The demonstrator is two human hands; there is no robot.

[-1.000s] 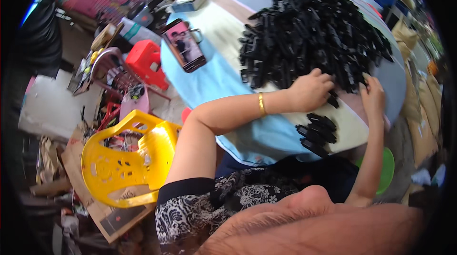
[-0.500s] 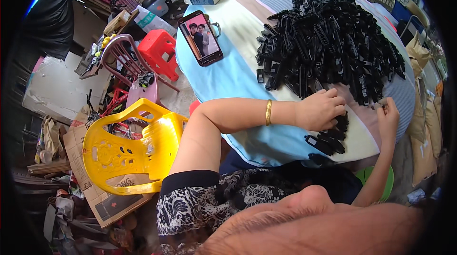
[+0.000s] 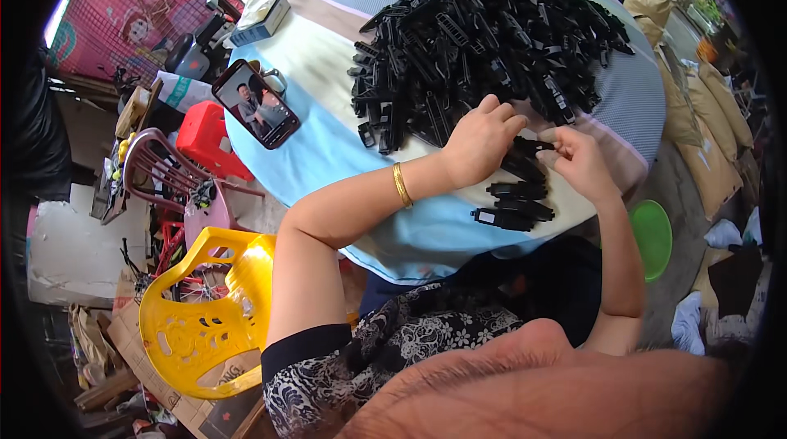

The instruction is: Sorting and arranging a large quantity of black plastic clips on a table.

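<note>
Black plastic part (image 3: 533, 146) pinched between right hand (image 3: 578, 162) fingertips and left hand (image 3: 479, 142) fingers, above near table edge (image 3: 426, 234). Just below, small stack of finished black pieces (image 3: 515, 205). Beyond, big heap of black parts (image 3: 484, 29). Farther left, smartphone (image 3: 256, 103); yellow chair (image 3: 201, 324) beside table.

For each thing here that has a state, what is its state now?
Phone: screen lit, lying flat on the table.
Black plastic parts pile: loose heap.
Small stack of parts: laid near the table edge.
Left hand: resting at the pile's edge.
Right hand: pinching one black part.
Yellow chair: unoccupied.
</note>
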